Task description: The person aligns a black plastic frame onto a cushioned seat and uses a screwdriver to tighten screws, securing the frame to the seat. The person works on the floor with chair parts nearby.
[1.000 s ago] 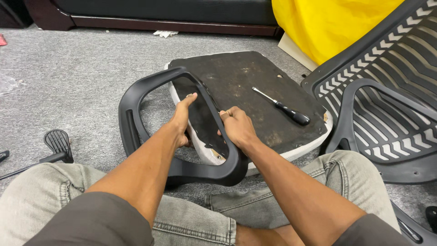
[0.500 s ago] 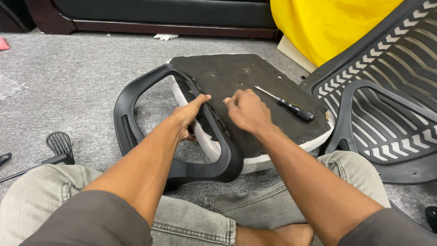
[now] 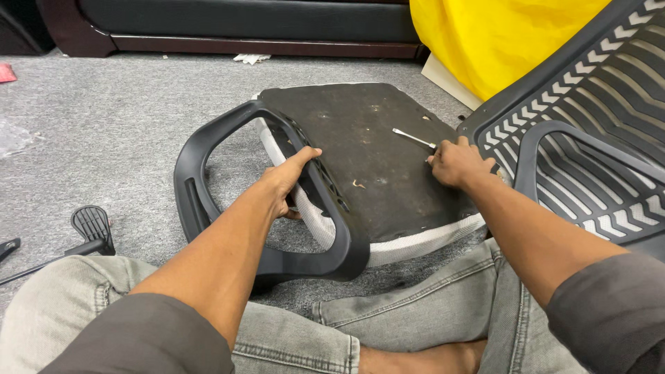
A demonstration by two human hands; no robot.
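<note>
An upturned chair seat (image 3: 374, 159) with a dark underside and white edge lies on the grey carpet. A black loop-shaped armrest (image 3: 208, 187) stands against its left side. My left hand (image 3: 287, 181) grips the armrest's inner bar where it meets the seat. My right hand (image 3: 457, 163) rests on the seat's right edge, fingers closed over the handle of a screwdriver (image 3: 413, 138) whose metal shaft points up-left across the seat.
A black slatted chair back (image 3: 589, 118) with a second armrest (image 3: 575, 159) lies at right. A yellow fabric mass (image 3: 499, 34) sits behind it. A black lever part (image 3: 90, 225) lies at left. My grey-trousered legs fill the foreground. Dark furniture lines the far edge.
My right hand left the armrest and moved right across the seat onto the screwdriver's handle. My left hand stayed on the armrest. The view shifted slightly.
</note>
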